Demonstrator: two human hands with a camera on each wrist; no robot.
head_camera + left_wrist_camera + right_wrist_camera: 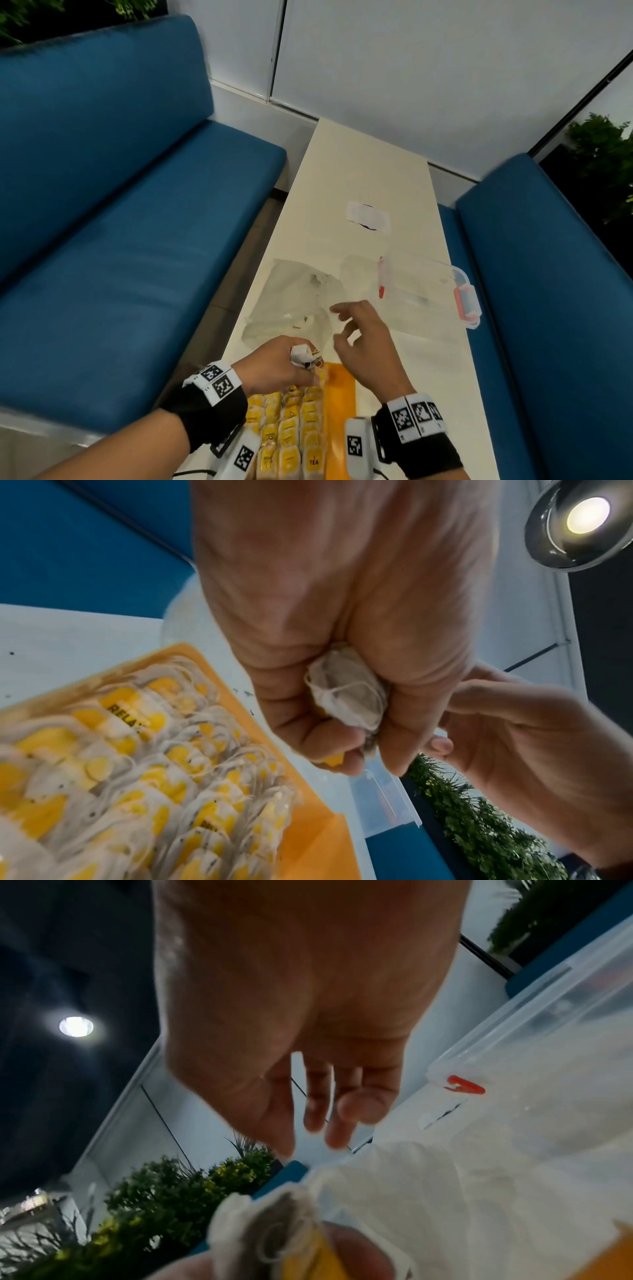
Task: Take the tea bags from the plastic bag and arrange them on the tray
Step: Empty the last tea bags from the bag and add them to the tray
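Left hand (279, 365): fingers curled tight around a bunched tea bag (347, 693), above the tray's far end.
Right hand (368, 337): empty, fingers loosely spread, over the bag's near edge.
Tray (340, 411): orange, near counter edge, rows of yellow-tagged tea bags (291, 435).
Plastic bag (294, 301): crumpled flat beyond the tray.
Box (428, 291): clear, red latches, right of bag.
Counter (363, 164): white, between blue benches.

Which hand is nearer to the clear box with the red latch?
The right hand: it hovers open beside the box. The left hand grips tea bags over the tray, farther off.
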